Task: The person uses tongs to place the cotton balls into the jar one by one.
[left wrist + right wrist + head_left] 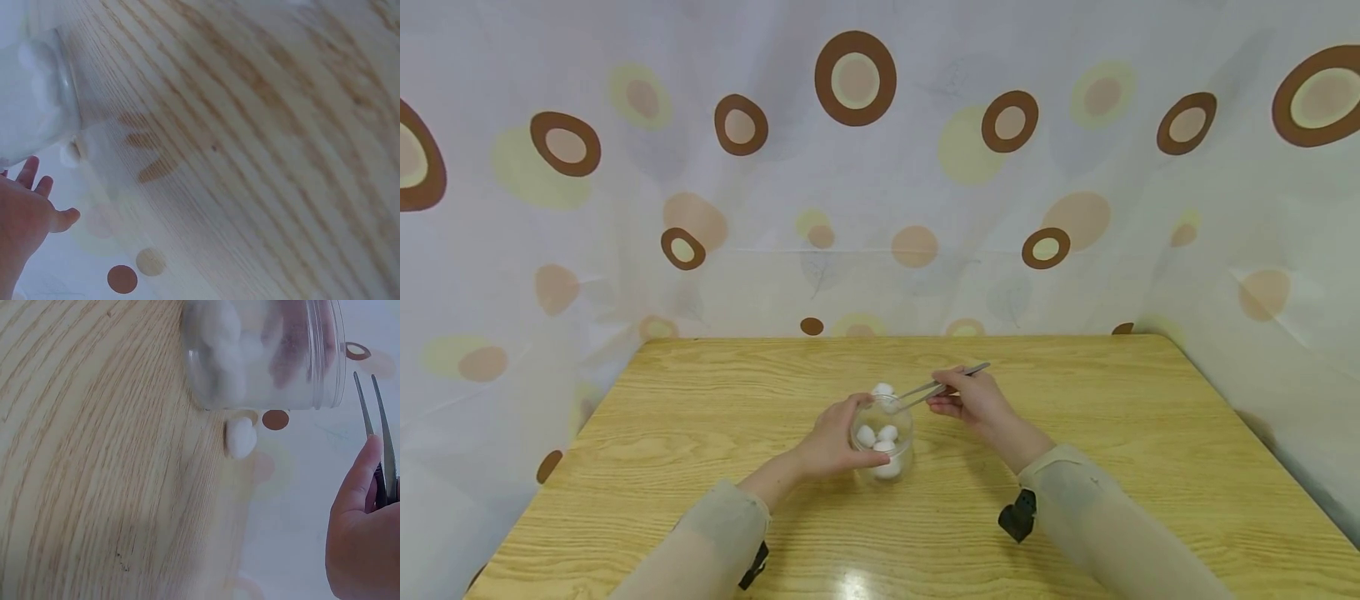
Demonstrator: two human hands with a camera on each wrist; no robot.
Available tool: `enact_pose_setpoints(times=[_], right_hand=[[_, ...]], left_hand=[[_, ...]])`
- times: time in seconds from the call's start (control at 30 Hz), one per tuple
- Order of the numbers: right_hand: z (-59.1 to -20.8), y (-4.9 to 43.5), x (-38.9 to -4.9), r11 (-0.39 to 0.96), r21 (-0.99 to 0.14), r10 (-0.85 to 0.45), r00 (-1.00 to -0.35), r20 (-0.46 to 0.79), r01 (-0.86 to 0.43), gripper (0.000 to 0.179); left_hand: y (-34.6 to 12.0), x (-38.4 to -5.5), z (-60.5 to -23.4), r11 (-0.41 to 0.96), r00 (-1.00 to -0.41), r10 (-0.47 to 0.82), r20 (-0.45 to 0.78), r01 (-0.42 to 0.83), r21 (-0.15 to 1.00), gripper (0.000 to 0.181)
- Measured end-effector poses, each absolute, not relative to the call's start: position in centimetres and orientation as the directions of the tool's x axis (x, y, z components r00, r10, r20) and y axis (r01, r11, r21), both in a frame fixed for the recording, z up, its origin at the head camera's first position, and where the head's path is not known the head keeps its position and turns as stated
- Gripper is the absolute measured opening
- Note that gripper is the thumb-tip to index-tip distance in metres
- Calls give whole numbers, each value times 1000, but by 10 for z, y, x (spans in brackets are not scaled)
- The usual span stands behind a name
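Note:
A clear jar [906, 442] stands on the table with several white cotton balls [867, 436] at its bottom. My left hand [833, 442] grips the jar around its upper part, thumb across the near side. Metal tweezers [388, 440] are pinched in my right hand [981, 406], to the right of the jar. Their tips point left, over the jar's mouth in the head view. In the right wrist view the tips are apart with nothing between them. One loose cotton ball [240, 437] lies on the table just behind the jar.
The wooden table [715, 392] runs back to a white patterned cloth [880, 183], which also hangs along both sides. Black wrist devices [1018, 517] show at both sleeves. A light reflection lies near the table's front edge.

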State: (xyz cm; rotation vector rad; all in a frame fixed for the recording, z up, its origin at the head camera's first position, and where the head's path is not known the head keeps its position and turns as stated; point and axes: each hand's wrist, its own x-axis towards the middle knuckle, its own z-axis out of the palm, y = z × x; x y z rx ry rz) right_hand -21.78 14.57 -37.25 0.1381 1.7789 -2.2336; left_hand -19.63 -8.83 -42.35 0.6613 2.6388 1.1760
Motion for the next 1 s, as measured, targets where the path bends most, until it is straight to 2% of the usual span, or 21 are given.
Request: enact_pose_setpoints(times=[0.3,0.63,1.0], right_hand=[[-378,151,-225,-232,-931,-86,-959,-270,283,24],[-402,142,-248,-52,-972,52,-972,-230,227,13],[-417,135,-259,-23,-966,135,-956,-259,259,15]], left_hand=[[-100,-195,-424,612,-914,405,12,281,739,83],[-109,-196,-424,599,-917,400,7,267,755,85],[-114,-200,-425,608,-926,377,29,271,746,83]])
